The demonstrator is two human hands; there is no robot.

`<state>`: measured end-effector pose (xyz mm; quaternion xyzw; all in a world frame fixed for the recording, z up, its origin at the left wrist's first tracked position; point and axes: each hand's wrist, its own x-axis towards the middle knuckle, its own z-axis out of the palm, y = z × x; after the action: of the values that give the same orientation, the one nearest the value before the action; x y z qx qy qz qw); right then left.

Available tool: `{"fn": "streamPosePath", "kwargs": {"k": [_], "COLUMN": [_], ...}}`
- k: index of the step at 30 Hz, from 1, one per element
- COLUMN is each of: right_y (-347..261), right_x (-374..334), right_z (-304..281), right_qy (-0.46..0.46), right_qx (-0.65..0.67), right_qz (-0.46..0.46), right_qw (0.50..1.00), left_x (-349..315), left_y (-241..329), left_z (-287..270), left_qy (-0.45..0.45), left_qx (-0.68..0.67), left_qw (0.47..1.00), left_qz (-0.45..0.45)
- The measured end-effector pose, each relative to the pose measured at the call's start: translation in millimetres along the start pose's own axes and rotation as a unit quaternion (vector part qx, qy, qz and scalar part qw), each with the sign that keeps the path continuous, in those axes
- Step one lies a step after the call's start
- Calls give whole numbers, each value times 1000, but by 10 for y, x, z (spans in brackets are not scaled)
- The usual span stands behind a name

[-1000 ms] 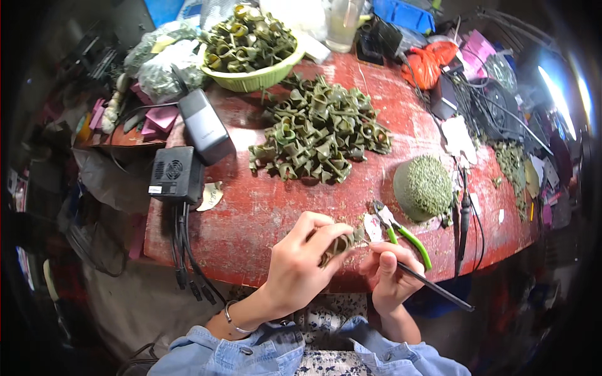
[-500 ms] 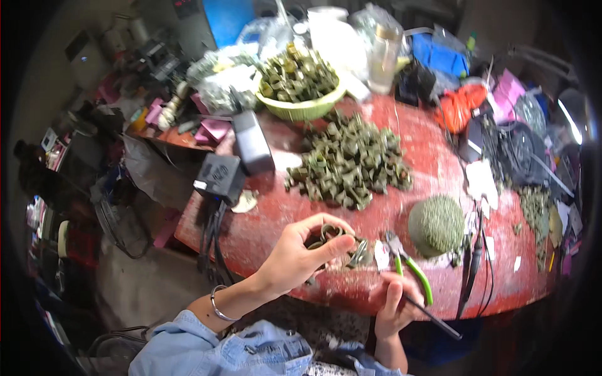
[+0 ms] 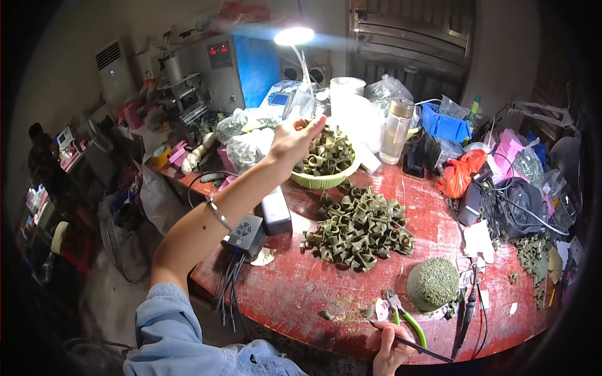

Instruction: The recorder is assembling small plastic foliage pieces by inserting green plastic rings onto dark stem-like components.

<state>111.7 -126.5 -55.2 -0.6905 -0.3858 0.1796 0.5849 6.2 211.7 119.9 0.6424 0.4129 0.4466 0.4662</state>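
Note:
My left hand (image 3: 292, 143) is stretched out over the near left rim of a light green basket (image 3: 323, 180) heaped with dark green curled pieces (image 3: 332, 153). Its fingers are curled, and what they hold, if anything, is hidden. My right hand (image 3: 390, 351) stays low at the table's front edge, gripping a thin dark rod-like tool (image 3: 421, 351) that slants down to the right. Just beyond it lie cutting pliers with green handles (image 3: 407, 323). A loose pile of similar dark green curled pieces (image 3: 360, 229) covers the middle of the red table (image 3: 282, 291).
A round block with a rough green top (image 3: 437, 282) stands right of the pliers. A black power box (image 3: 244, 237) with cables sits at the left edge. Behind are a clear bottle (image 3: 396, 128), a lit lamp (image 3: 293, 36) and an orange-red bag (image 3: 463, 172).
My left hand has moved from the table's front, where it held ring-shaped green pieces, forward to the basket. My right hand keeps the rod-like tool near the pliers. The view has tilted up.

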Motion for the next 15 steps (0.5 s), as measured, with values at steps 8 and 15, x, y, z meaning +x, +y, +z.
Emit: {"fn": "streamPosePath", "kwargs": {"k": [8,15], "right_y": [-51,-290], "right_x": [-4,94], "right_z": [30,41], "right_qy": [-1,-30], "right_qx": [-40,43], "right_qz": [29,89], "right_qw": [999,995], "left_x": [569,955], "left_y": [-133,-287], "left_z": [-65,36], "left_qy": [65,130], "left_qx": [74,216], "left_qw": [994,959], "left_qz": [48,129]}}
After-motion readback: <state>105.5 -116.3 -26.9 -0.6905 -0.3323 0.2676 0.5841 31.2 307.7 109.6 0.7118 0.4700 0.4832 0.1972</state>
